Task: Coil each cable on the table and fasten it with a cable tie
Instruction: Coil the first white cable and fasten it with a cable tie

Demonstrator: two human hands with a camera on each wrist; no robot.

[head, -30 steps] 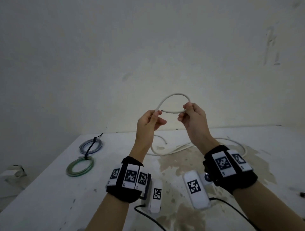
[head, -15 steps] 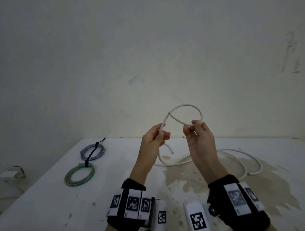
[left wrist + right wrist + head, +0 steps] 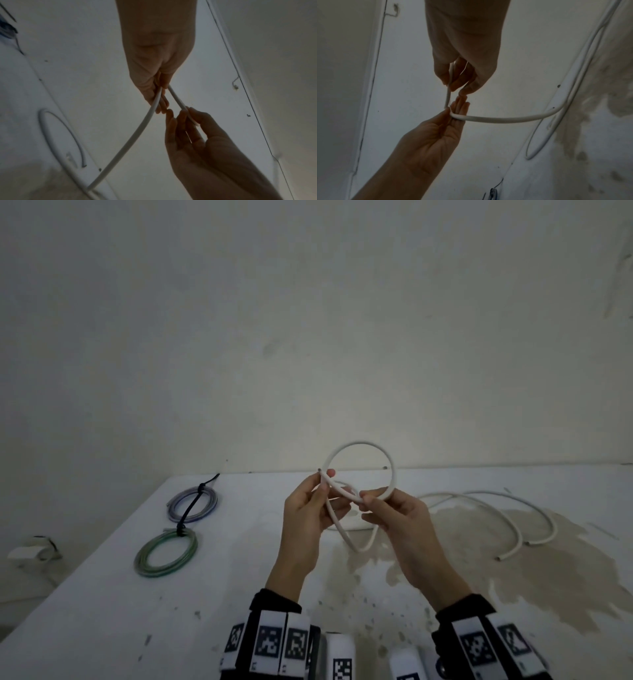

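First loop formed, white cable held above desk.
Left hand [image 3: 308, 508] pinches the white cable [image 3: 359, 445] at its end; right hand [image 3: 394, 513] pinches the crossing; slack trails toward the desk's [image 3: 102, 628] right edge.

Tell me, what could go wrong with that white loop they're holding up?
The white cable looks stiff, and only one loop is formed, pinched by the left hand and right hand. It could spring open if either pinch slips. Most of its length lies sprawled on the table, so pulling it in might snag or twist. No loose tie is visible near the hands, so reaching for one may cost the coil.
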